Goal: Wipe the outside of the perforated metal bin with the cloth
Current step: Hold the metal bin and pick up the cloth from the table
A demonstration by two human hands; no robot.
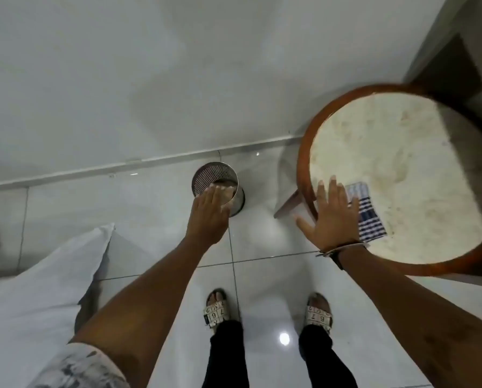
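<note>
I stand on the pale tiled floor [262,275] in my patterned slippers [216,312], looking down past both bare arms. The perforated metal bin [206,180] sits upright on the floor close to the skirting at the foot of the wall [150,79], a little left of the round table [402,169]. My left hand [210,208] reaches over its near rim, fingers straight and together, the fingertips lying across the mouth of the bin — flat and open, gripping nothing, though I cannot tell whether it actually touches the metal.

My right hand [332,217] is spread wide, fingers splayed, over the near left edge of the table, holding nothing. Just beside it, partly under my outer fingers, lies the cloth [370,219] — blue-and-white checked, folded flat on the light stone top inside the brown wooden rim. Whether my fingers press on the cloth I cannot say. A watch strap [336,254] circles that wrist.

Bin and cloth lie well apart, the bin on the floor and the cloth up on the table. At the lower left the corner of a white sheet [66,264] juts in.
</note>
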